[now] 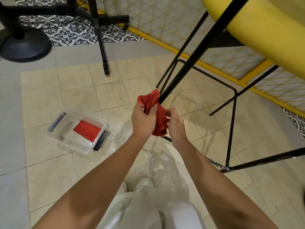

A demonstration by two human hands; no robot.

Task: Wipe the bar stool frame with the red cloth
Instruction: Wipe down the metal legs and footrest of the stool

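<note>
Cloth: crumpled red cloth [155, 104] bunched around the thin black metal stool leg [194, 55], low down; the leg under it is hidden.
Leg axis: slants up-right toward the padded yellow seat [264, 30], which the picture's edge cuts off.
Left hand [143, 120]: grips the cloth's top.
Right hand [175, 123]: pinches its hanging end; fingertips blurred.

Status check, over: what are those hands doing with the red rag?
Left hand grips red cloth, bunched on black stool leg. Right hand holds cloth's lower end. Nothing in the way.
</note>
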